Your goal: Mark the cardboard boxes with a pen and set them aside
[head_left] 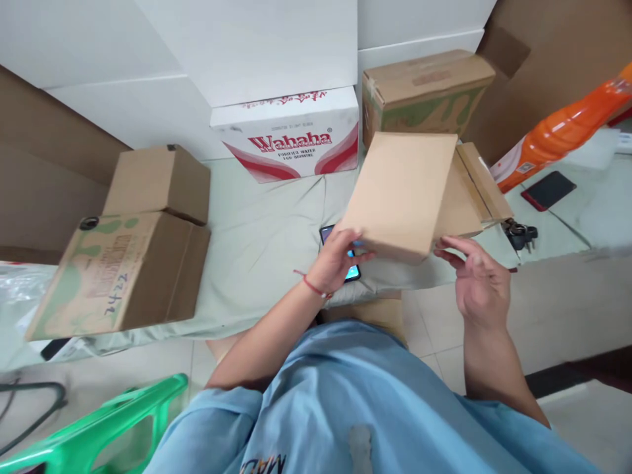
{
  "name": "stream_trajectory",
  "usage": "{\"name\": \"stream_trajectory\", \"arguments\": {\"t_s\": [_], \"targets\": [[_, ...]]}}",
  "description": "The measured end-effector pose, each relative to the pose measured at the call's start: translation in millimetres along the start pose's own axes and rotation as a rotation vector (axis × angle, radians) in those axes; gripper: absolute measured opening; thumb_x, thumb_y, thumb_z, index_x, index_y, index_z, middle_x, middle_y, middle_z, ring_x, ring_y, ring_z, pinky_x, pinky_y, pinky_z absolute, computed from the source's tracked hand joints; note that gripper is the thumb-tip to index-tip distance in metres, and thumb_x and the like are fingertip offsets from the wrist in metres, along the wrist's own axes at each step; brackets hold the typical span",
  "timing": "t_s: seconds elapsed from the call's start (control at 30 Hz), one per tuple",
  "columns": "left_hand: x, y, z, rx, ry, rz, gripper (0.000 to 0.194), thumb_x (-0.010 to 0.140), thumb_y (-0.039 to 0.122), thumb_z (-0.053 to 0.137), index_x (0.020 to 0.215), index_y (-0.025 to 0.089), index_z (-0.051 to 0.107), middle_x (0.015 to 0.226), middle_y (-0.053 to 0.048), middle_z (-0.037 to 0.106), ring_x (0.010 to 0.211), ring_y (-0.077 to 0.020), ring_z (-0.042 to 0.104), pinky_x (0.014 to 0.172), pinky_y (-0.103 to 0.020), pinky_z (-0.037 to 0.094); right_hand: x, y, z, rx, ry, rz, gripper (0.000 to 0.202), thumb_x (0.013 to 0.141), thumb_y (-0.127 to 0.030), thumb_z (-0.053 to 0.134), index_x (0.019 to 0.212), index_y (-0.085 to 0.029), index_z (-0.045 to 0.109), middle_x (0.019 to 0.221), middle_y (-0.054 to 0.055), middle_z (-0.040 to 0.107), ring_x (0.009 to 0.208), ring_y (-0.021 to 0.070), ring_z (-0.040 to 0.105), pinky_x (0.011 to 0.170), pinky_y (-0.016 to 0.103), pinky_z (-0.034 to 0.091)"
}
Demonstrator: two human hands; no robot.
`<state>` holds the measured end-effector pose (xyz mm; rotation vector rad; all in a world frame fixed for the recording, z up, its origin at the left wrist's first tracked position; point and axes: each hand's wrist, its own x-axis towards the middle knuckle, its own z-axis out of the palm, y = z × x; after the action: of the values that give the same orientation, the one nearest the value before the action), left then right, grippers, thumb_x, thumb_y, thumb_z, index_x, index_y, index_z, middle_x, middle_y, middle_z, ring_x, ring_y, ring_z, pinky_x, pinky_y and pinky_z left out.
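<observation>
A plain brown cardboard box (399,191) is tilted up in front of me. My left hand (338,257) grips its lower left corner, thumb on the near face and fingers below. Close by the box's lower right corner is my right hand (478,280), palm turned up, fingers apart and partly bent, holding nothing. Whether its fingertips touch the corner I cannot tell. Another cardboard box (461,201) sits behind on the right, partly covered. Below my left hand lies a phone with a lit screen (353,271), partly hidden by the hand.
A white Wahaha carton (296,145) and a green-printed box (427,95) stand at the back of the cloth-covered table (257,230). Two stacked boxes (143,263) are on the left. An orange bottle (563,131), keys (521,234) and a dark phone (549,191) lie right. A green stool (103,428) stands lower left.
</observation>
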<state>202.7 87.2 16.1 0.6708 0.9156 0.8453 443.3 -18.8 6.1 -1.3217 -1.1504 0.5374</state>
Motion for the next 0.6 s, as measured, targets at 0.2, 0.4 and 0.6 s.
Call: {"name": "stream_trajectory", "arguments": {"t_s": [0.2,0.4,0.6], "targets": [[-89,-19,-118.0,-0.171,0.330,0.173,0.057,0.074,0.064,0.085,0.120,0.031,0.075,0.099,-0.004,0.082,0.107,-0.0349,0.080,0.081,-0.046,0.071,-14,3,15,-0.011,-0.173,0.056,0.031,0.106,-0.048,0.065,0.095,-0.027,0.084,0.092,0.008,0.080,0.100,0.0276,0.076,0.087,0.043,0.063],[-156,-24,-163.1,-0.195,0.706,0.422,0.053,0.069,0.048,0.091,0.117,0.029,0.079,0.113,-0.005,0.085,0.115,-0.0295,0.079,0.077,-0.030,0.069,-19,40,60,-0.193,-0.372,-0.032,0.032,0.106,-0.044,0.062,0.087,-0.024,0.080,0.082,0.005,0.079,0.080,0.0222,0.073,0.079,0.038,0.058],[-143,-34,-167.8,-0.306,0.676,0.404,0.040,0.065,0.050,0.095,0.084,0.024,0.071,0.093,0.001,0.082,0.084,-0.0208,0.077,0.064,-0.030,0.067,-20,85,90,-0.355,-0.192,-0.038,0.039,0.105,-0.048,0.059,0.092,-0.019,0.081,0.075,0.006,0.078,0.066,0.0196,0.068,0.066,0.033,0.052]]}}
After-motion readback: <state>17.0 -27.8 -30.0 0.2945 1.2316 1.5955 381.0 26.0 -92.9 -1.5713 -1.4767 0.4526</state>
